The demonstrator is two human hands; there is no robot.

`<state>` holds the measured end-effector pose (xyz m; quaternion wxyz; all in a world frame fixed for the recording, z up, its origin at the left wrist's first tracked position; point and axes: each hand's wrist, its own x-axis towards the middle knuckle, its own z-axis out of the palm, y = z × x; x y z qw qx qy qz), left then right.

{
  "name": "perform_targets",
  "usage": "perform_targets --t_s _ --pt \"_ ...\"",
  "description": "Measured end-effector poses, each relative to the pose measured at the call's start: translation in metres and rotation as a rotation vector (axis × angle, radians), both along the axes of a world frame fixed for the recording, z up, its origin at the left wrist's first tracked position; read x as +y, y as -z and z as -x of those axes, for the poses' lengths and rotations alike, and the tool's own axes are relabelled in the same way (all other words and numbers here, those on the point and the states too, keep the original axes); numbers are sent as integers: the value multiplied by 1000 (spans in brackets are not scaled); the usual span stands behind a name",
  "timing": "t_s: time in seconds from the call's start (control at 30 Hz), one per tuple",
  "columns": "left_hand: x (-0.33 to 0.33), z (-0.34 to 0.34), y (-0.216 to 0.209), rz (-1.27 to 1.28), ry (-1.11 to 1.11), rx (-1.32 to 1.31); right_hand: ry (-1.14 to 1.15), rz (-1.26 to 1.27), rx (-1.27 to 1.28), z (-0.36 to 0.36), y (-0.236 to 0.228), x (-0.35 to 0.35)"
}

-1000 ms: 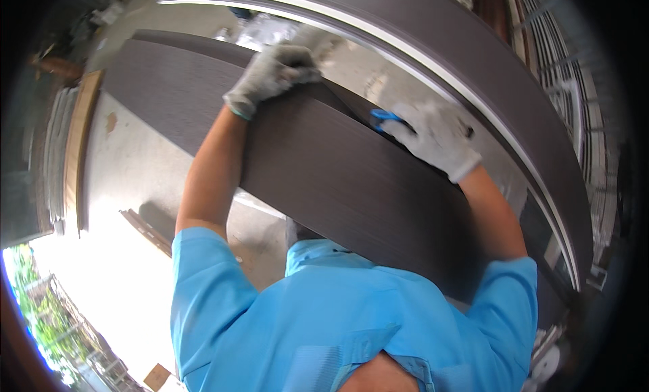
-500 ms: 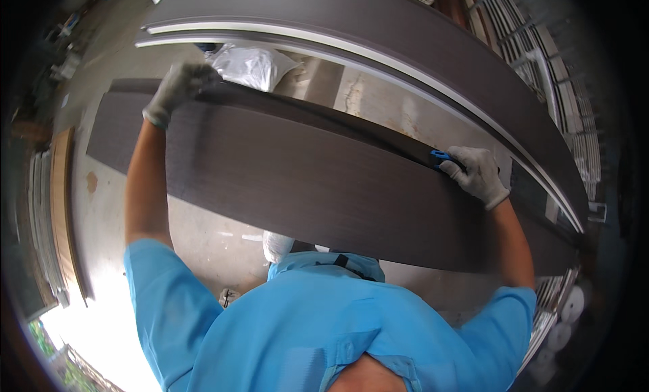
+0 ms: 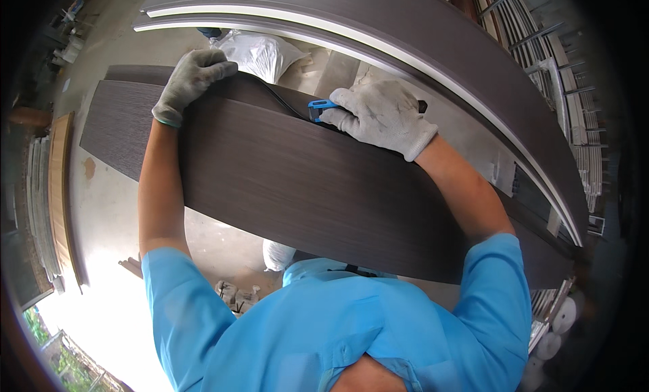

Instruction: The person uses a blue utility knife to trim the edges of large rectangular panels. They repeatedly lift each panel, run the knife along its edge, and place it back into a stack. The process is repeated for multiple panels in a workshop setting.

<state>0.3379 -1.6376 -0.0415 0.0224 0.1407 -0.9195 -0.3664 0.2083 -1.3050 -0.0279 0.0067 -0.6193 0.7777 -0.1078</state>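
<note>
A long dark brown wood-grain panel [image 3: 304, 182] lies across in front of me, its far edge under both gloved hands. At that edge, my left hand [image 3: 193, 84] is closed in a pinch on a thin black strip [image 3: 278, 98]. The strip bows from those fingers over to a small blue-and-black hand tool [image 3: 323, 109], whose exact kind I cannot make out. My right hand [image 3: 385, 116] grips this tool against the panel's far edge, thumb along its near side. Its black end pokes out past the knuckles.
Beyond lies another long dark panel [image 3: 378, 27] with white-edged rails. A silvery plastic bag [image 3: 260, 53] sits on the floor between the panels. Boards [image 3: 62, 189] lean at the left, and stacked lengths [image 3: 581, 128] fill a rack at the right.
My right hand has slid the blue-and-black tool a long way left along the panel's edge, nearer my left hand. The left hand has shifted slightly right, and the black strip now bows upward.
</note>
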Motion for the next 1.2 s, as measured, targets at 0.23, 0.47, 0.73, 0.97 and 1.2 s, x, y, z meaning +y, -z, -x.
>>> perform_targets --t_s 0.23,0.47,0.73,0.97,1.2 --pt "-5 -3 22 -347 -52 169 124 -34 -139 14 -23 138" --pt "-11 0 7 -226 39 -17 196 -99 -143 8 -32 150" --pt "-12 -1 5 -124 183 116 23 39 -33 -3 -12 -2" --pt "-152 -22 -31 -3 471 102 191 -12 -144 -21 -22 12" --pt "-305 -74 -59 175 10 -107 388 -85 -124 -40 -22 17"
